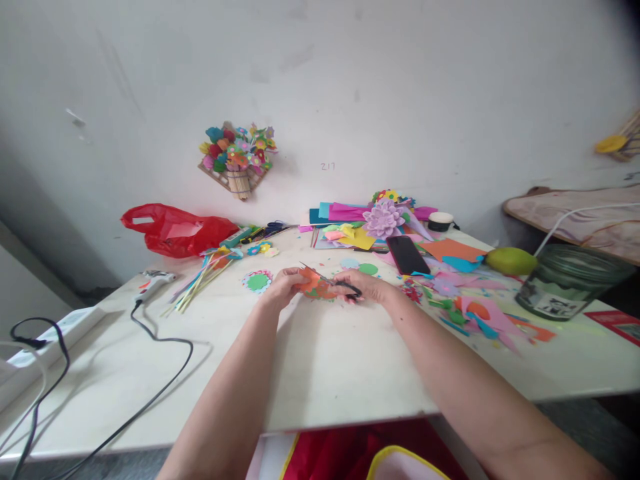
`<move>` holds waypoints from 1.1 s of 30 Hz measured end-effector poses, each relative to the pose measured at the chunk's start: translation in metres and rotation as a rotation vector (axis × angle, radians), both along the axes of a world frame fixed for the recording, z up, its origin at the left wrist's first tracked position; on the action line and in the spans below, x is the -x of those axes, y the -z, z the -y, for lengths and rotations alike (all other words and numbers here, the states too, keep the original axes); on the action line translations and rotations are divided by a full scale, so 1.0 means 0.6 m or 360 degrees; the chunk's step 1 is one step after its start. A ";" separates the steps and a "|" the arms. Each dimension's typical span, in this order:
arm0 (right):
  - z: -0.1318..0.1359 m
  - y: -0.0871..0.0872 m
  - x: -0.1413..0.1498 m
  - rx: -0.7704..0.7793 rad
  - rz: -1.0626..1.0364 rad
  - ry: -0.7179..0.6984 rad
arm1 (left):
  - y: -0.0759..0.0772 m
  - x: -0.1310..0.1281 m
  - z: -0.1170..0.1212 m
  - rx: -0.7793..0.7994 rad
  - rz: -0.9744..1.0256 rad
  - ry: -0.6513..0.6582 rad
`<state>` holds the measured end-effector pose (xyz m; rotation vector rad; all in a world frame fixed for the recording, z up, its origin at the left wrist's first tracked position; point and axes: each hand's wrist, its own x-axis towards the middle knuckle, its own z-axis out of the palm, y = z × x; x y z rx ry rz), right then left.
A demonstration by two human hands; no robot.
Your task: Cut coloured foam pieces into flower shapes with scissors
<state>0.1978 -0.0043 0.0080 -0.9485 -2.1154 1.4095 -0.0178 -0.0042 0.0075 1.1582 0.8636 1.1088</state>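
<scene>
My left hand [283, 288] pinches an orange paper piece [311, 283] above the middle of the table. Black-handled scissors [349, 289] are in my right hand [369, 285], with the blades pointing left against the orange piece. Small coloured scraps lie below my hands. Left of my left hand rests a scalloped paper disc with a green centre [258, 282]. A green paper circle [369, 269] and a pale blue one [349, 264] lie just beyond my right hand.
A glue gun [159, 285] with a black cord and a white power strip [55, 340] are at left. Behind sits a red plastic bag [180, 230]. At right are a phone [407, 255], paper scraps [493, 317], a yellow-green fruit [511, 261] and a glass jar [565, 283].
</scene>
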 end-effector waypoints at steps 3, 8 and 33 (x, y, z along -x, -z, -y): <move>-0.004 0.004 0.000 0.0017 -0.0039 0.0004 | 0.000 0.000 0.000 0.0012 0.0014 0.0011; -0.006 0.005 -0.001 0.0015 -0.0052 -0.0008 | 0.000 0.001 0.000 0.0018 0.0008 0.0014; 0.009 -0.009 0.010 0.0095 -0.0141 0.0084 | 0.002 0.002 0.001 0.0087 -0.0040 -0.0039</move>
